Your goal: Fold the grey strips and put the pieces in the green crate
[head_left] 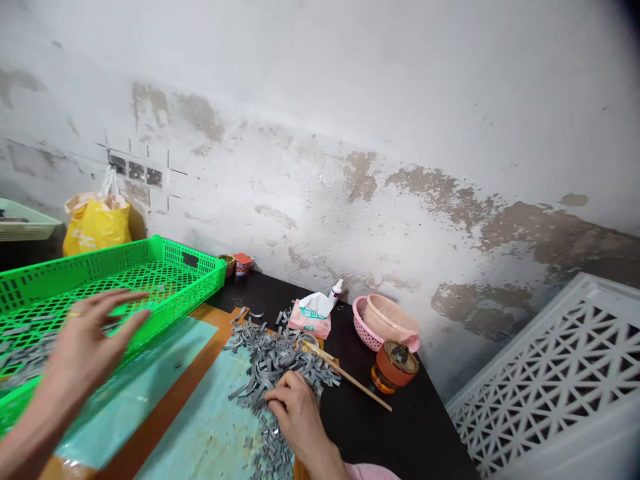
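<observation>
Crate (pixel 180 303), green, latticed, left; grey strips (pixel 27 353) scattered inside. Left hand (pixel 90 333) at its near side, fingers spread, thumb apart, nothing visible in the grip. Baskets, nested, far right: peach basket (pixel 390 320) within pink basket (pixel 364 327). Jar (pixel 396 368), amber, orange-banded, dark matter on top, just nearer. Tissue pack (pixel 309 323), pink, one tissue protruding; white bottle (pixel 336 291) behind. Yellow bag (pixel 100 223), far left; contents hidden.

Heap of grey strips (pixel 270 353), centre, on a blue-green sheet (pixel 200 413) crossed by brown tape (pixel 163 397); smaller grey pieces (pixel 273 450) nearer. Right hand (pixel 300 413) at the heap's near edge, fingers curled; cannot tell whether it grips a piece. Wooden stick (pixel 357 382), lying from heap onto black tabletop (pixel 385 433). Wall (pixel 320 87), white, peeling. White lattice panel (pixel 555 387), right.
</observation>
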A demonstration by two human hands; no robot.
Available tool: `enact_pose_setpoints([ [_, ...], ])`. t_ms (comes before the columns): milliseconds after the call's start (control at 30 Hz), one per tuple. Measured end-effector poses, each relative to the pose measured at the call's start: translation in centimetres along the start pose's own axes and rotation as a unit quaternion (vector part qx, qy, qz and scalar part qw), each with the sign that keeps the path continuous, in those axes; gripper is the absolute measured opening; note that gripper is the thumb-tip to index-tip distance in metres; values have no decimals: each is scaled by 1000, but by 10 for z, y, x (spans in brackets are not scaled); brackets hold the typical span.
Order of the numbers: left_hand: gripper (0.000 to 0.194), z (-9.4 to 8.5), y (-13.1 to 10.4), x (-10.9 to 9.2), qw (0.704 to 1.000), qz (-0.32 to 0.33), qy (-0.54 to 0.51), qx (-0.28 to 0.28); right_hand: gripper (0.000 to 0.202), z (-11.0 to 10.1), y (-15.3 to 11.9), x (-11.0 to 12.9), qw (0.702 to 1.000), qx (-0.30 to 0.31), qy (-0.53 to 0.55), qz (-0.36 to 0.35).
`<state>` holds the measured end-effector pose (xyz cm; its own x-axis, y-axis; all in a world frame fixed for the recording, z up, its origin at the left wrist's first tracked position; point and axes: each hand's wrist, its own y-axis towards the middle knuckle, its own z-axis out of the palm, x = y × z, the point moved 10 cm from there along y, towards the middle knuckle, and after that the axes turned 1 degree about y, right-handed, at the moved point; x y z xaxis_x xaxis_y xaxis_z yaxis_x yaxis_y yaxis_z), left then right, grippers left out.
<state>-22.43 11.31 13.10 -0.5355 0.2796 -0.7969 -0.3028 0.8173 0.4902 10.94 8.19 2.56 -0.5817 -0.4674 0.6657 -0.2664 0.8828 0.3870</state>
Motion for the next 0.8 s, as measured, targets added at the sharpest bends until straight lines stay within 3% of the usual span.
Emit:
enact_pose_setpoints([
  [33,24,22,-12,-14,999,34,7,22,32,-4,0,-2,1000,-10,17,7],
  [100,19,96,-50,-34,976,62,-22,209,29,-13,0,-5,998,-37,54,24],
  [167,16,157,-98,-45,925,71,-6,373,25,-22,-1,-6,993,-60,93,40],
  [233,18,186,-125,-42,910,69,44,407,22,-26,-2,-3,988,-68,133,48],
  [333,22,203,-139,-33,904,73,89,413,18,-30,-1,3,979,-76,183,50],
  [600,21,218,-139,-24,898,101,140,404,14,-28,-1,-10,947,-104,292,87],
  [700,19,218,-140,-25,895,114,155,402,13,-26,-2,-19,931,-111,330,110],
  [800,18,212,-137,-29,912,98,105,383,11,-28,-3,-23,924,-115,344,121],
])
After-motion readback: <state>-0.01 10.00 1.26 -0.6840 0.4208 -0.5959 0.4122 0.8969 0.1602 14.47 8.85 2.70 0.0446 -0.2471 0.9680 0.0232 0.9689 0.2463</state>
